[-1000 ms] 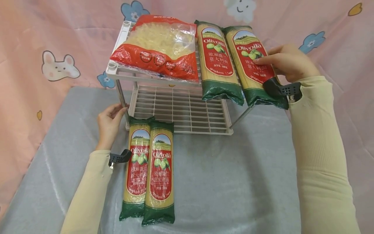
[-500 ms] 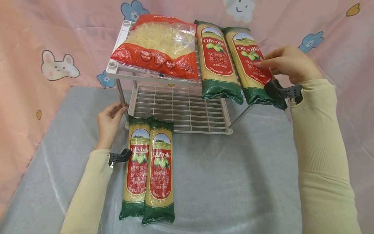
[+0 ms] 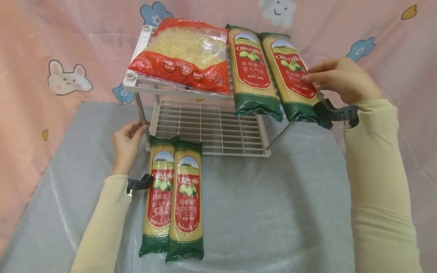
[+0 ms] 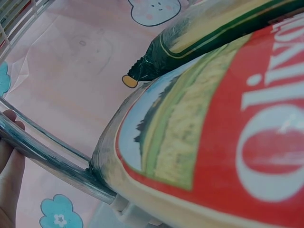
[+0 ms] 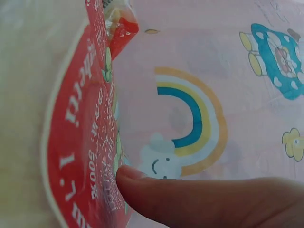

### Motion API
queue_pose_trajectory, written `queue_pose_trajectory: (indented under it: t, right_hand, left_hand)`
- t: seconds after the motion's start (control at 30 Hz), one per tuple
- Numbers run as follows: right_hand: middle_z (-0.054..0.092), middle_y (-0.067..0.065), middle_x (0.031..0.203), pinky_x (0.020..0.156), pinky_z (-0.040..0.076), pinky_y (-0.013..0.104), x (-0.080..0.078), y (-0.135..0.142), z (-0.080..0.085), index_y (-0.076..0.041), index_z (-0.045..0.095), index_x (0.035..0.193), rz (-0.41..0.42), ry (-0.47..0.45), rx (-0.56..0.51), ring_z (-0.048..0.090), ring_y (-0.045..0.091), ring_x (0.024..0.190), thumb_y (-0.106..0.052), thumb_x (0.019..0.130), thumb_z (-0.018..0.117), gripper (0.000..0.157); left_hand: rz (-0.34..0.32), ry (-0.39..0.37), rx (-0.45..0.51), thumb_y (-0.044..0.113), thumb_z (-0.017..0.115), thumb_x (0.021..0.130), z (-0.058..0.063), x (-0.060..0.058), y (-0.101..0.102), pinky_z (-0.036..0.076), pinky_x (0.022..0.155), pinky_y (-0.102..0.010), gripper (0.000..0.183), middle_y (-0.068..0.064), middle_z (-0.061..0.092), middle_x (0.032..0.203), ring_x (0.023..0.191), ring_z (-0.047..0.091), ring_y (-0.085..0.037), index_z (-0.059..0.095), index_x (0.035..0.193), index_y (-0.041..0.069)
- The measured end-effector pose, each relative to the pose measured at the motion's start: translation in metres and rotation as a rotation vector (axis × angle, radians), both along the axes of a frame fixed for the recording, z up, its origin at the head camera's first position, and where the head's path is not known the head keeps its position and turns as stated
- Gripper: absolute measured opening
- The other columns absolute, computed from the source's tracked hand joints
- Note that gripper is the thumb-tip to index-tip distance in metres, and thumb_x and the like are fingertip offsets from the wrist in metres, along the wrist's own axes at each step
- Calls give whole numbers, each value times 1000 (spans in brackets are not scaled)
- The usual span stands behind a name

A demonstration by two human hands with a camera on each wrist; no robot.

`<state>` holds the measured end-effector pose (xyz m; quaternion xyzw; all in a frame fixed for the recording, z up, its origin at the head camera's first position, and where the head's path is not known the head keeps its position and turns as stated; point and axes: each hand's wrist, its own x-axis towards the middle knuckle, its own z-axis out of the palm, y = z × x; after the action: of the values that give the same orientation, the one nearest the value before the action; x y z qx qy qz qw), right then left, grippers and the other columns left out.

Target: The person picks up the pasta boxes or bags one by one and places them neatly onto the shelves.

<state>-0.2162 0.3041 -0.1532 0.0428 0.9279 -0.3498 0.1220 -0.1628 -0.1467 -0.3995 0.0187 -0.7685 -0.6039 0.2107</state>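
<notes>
In the head view my left hand (image 3: pixel 127 142) pinches the front left metal post (image 3: pixel 140 108) of a white two-tier rack (image 3: pixel 131 79); in the left wrist view its fingers (image 4: pixel 10 173) curl round that post. My right hand (image 3: pixel 348 79) holds the right edge of a spaghetti packet (image 3: pixel 290 72) on the top shelf. Its thumb (image 5: pixel 190 194) lies on the red label, the other fingers partly hidden at the side. A second spaghetti packet (image 3: pixel 252 72) lies alongside, left of it. Both packets' green lower ends stick out past the shelf's front edge.
A red-and-clear bag of pasta (image 3: pixel 187 49) covers the top shelf's left part. Two more spaghetti packets (image 3: pixel 158 197) lie overlapping on the grey cloth (image 3: pixel 259 212), before the lower shelf (image 3: pixel 211 127). A pink patterned curtain (image 3: pixel 102 41) hangs behind.
The right hand has moved slightly right and down, its thumb sliding toward the label's edge. The right-hand spaghetti packet on top has shifted slightly. The left hand stays at the post.
</notes>
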Motion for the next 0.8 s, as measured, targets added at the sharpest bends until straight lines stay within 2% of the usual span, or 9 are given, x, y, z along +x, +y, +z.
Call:
queue_pose_trajectory:
  t: [0.27, 0.43, 0.6, 0.77, 0.8]
  right_hand:
    - [44, -5, 120, 67, 49, 11, 15, 10, -1, -8, 47, 139, -60, 56, -58, 45, 12, 100, -42, 87, 65, 65]
    - [48, -7, 116, 69, 50, 11, 27, 11, -3, -9, 54, 133, -69, 115, -175, 45, 12, 102, -32, 88, 67, 52]
    - [52, -3, 114, 69, 50, 13, 45, 7, -5, -11, 63, 121, -76, 179, -257, 48, 14, 100, -24, 86, 70, 37]
    - [54, -2, 114, 68, 51, 12, 65, 4, -8, -11, 64, 120, -63, 264, -270, 52, 14, 95, -20, 88, 68, 34]
    - [54, -1, 114, 69, 52, 12, 69, 3, -9, -9, 64, 120, -59, 282, -313, 54, 15, 95, -17, 88, 68, 33]
  left_hand:
    - [3, -9, -9, 13, 64, 91, 1, 1, 0, 51, 86, -21, 24, -17, 68, 107, 84, 60, 10, 67, 108, -4]
    - [9, -26, -19, 15, 64, 91, 1, 1, 0, 51, 87, -22, 25, -16, 68, 108, 85, 60, 9, 68, 109, -2]
    - [6, -28, -12, 16, 65, 91, 2, 2, 0, 51, 87, -22, 25, -15, 68, 108, 85, 60, 8, 68, 109, -1]
    - [5, -32, -7, 16, 64, 91, 2, 2, 0, 51, 88, -23, 25, -15, 68, 108, 85, 60, 8, 68, 109, -1]
    - [6, -32, -8, 16, 64, 91, 2, 2, 0, 51, 88, -23, 25, -15, 68, 108, 85, 60, 8, 68, 109, -1]
